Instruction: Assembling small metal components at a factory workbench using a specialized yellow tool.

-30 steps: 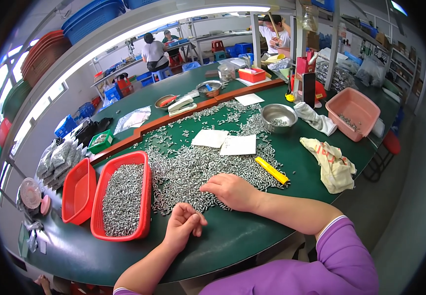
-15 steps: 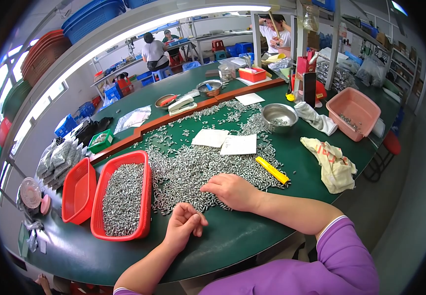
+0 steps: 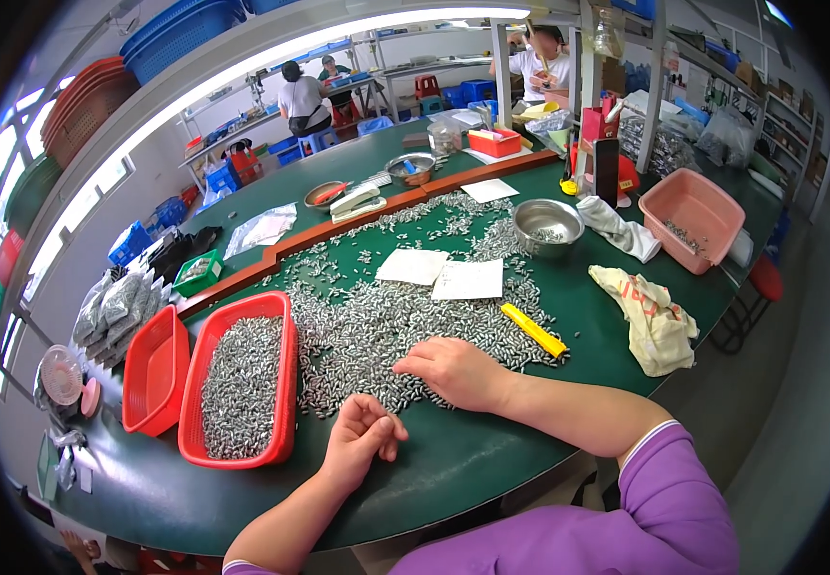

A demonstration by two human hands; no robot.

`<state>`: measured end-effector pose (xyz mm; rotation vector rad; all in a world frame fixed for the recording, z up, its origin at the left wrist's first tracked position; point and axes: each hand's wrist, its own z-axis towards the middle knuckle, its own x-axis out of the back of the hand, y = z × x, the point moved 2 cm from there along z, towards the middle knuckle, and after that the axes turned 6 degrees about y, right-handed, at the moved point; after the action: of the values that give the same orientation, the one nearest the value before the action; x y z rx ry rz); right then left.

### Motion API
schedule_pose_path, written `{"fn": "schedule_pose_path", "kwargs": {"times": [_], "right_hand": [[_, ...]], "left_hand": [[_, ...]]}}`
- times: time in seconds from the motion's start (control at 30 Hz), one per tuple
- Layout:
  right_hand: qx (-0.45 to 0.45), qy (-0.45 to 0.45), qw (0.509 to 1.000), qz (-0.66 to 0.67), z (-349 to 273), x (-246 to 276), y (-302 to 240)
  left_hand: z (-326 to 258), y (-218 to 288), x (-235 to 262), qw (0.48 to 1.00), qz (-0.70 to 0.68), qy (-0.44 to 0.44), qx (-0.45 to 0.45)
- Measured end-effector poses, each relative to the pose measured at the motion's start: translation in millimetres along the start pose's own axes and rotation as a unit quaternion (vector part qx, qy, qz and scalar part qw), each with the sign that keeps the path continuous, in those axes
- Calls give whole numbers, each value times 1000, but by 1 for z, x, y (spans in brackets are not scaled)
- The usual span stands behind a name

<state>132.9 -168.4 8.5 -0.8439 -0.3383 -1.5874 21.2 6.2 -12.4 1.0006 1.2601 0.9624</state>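
Small silvery metal cylinders [image 3: 377, 331] lie in a broad, loose layer over the green tabletop. My right hand [image 3: 455, 372] rests palm down at the near edge of this layer, fingers pressed together and tips among the pieces. Whatever those fingertips pinch is too small to make out. Just left and nearer to me, my left hand [image 3: 365, 433] is held with curled fingers and the thumb drawn in. The inside of its grip is hidden. Left of it stands a red plastic basket [image 3: 290, 383] filled with the same cylinders [image 3: 242, 383].
Beside the full basket sits another red basket [image 3: 156, 379]. Two white paper sheets [image 3: 468, 280] and a yellow cutter-like tool [image 3: 534, 332] lie on the pieces. A steel bowl [image 3: 547, 228], cloth [image 3: 647, 321] and pink basin [image 3: 693, 216] are at right. A wooden strip [image 3: 338, 222] bounds the far side.
Both my hands keep the same place and pose. At the back right, a person in white has lowered their raised arms. A person's hand at the lower left edge has moved.
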Motion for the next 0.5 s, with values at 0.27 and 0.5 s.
{"fn": "schedule_pose_path", "kwargs": {"times": [0.27, 0.5], "right_hand": [[0, -2, 1000, 2, -1, -3, 2], [-5, -1, 1000, -1, -1, -1, 1]], "left_hand": [[-1, 1, 0, 1000, 3, 1, -2], [0, 0, 0, 1000, 8, 0, -5]]}}
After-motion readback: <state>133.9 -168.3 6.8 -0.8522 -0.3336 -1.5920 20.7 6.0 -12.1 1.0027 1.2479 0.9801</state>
